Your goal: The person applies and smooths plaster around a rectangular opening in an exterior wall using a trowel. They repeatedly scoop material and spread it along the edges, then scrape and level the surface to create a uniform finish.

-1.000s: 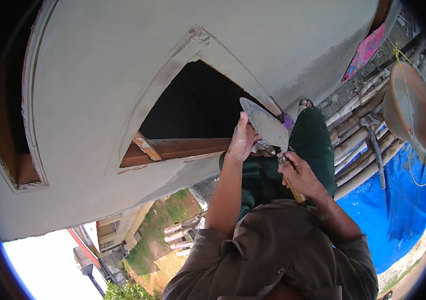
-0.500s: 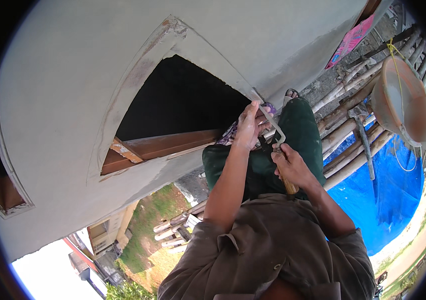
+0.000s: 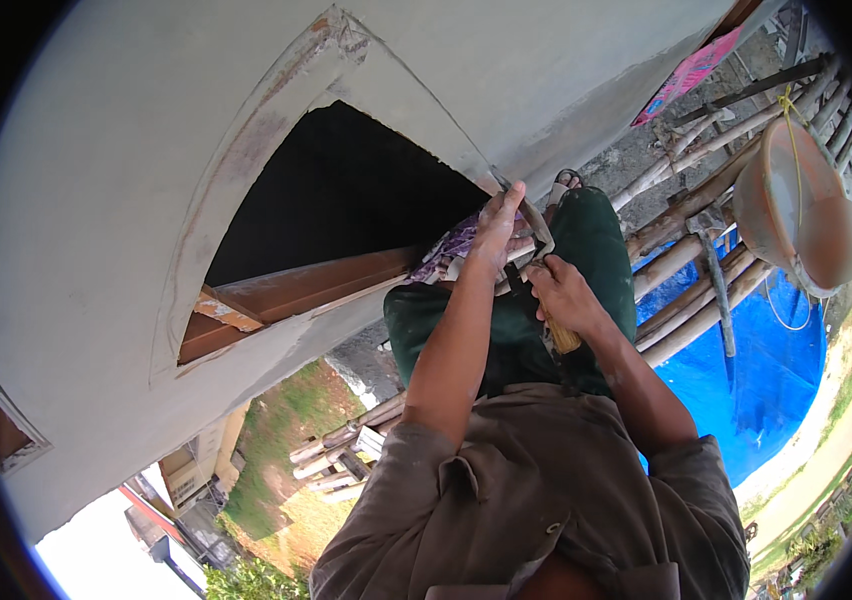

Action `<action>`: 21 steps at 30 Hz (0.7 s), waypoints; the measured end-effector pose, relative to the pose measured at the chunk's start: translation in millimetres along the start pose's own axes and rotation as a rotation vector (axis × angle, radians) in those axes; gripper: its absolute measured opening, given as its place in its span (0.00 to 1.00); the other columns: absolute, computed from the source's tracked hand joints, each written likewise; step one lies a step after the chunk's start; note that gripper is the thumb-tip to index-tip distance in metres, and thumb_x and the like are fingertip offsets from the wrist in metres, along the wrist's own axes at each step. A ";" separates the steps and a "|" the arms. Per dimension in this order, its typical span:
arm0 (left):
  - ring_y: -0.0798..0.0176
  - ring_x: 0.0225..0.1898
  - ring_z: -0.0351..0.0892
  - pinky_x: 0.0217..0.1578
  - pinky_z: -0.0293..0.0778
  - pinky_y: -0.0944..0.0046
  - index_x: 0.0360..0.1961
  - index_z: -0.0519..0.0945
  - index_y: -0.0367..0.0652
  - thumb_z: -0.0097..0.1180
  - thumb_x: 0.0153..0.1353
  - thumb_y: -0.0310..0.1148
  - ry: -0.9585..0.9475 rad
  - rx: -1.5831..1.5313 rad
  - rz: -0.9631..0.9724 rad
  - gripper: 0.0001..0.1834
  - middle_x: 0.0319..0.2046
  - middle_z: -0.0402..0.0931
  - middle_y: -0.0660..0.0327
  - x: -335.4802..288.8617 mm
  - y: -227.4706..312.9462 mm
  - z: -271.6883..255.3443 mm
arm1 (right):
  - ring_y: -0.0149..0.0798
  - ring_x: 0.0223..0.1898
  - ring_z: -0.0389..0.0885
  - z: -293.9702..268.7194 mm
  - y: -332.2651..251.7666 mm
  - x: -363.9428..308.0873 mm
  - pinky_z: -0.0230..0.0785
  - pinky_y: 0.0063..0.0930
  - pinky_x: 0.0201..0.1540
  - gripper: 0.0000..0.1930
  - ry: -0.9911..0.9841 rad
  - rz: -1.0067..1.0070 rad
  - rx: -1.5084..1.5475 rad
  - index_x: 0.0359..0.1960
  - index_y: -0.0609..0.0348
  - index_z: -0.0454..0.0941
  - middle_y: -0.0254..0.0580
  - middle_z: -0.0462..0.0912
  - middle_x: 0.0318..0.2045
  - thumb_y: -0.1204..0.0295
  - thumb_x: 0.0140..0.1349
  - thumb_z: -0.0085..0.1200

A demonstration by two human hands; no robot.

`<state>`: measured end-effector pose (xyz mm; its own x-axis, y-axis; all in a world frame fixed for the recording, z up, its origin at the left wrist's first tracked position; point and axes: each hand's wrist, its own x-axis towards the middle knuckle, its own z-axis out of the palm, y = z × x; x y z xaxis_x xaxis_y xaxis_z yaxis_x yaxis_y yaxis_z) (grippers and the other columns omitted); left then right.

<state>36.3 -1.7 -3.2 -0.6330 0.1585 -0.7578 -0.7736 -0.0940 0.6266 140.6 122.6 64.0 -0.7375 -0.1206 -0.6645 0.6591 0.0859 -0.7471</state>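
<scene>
A trowel (image 3: 538, 226) with a cranked metal neck and wooden handle is gripped at the handle by my right hand (image 3: 568, 298), in front of my green trousers. My left hand (image 3: 491, 238) is around the blade, thumb along its upper side and the other fingers curled beneath. The blade's tip points at the pale plastered wall (image 3: 436, 70), by the lower corner of a dark window opening (image 3: 341, 195); whether it touches the wall I cannot tell. A purple patterned cloth (image 3: 449, 252) shows behind my left wrist.
Wooden scaffold poles (image 3: 671, 262) run along my right. A mud-stained round basin (image 3: 771, 225) with a yellow cord sits on them, and a hammer-shaped tool (image 3: 721, 290) lies across them. Blue tarpaulin (image 3: 771, 400) spreads below. A brown wooden frame (image 3: 321, 290) edges the opening.
The trowel has turned, showing more of its blade's flat, and its handle has shifted slightly left with my right hand. My left thumb now lies across the blade. The whole view has shifted slightly.
</scene>
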 end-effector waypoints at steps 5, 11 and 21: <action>0.59 0.44 0.74 0.40 0.77 0.52 0.52 0.71 0.47 0.63 0.53 0.60 0.066 -0.011 0.077 0.34 0.40 0.71 0.62 -1.3 -5.8 -5.9 | 0.34 0.20 0.79 -5.2 -3.8 -8.0 0.72 0.34 0.28 0.22 0.007 -0.019 -0.172 0.45 0.70 0.70 0.45 0.76 0.26 0.58 0.65 0.47; 0.58 0.43 0.77 0.40 0.78 0.55 0.55 0.70 0.45 0.60 0.59 0.53 0.154 0.071 -0.030 0.31 0.48 0.73 0.56 -8.3 -26.8 -45.6 | 0.31 0.18 0.76 25.3 3.6 -4.5 0.71 0.27 0.22 0.17 -0.017 0.126 0.298 0.41 0.61 0.70 0.37 0.73 0.25 0.57 0.66 0.49; 0.46 0.51 0.77 0.52 0.72 0.56 0.52 0.74 0.36 0.54 0.63 0.41 0.150 1.031 0.237 0.22 0.52 0.75 0.46 9.0 14.3 -97.9 | 0.34 0.28 0.80 145.7 99.9 122.9 0.76 0.32 0.28 0.15 0.056 -0.096 0.265 0.45 0.62 0.71 0.38 0.77 0.29 0.65 0.63 0.54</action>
<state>16.7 -97.9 -18.9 -0.8155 0.1158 -0.5671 -0.2779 0.7811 0.5592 137.2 -27.7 -89.9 -0.8003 -0.0601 -0.5966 0.5962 -0.1857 -0.7811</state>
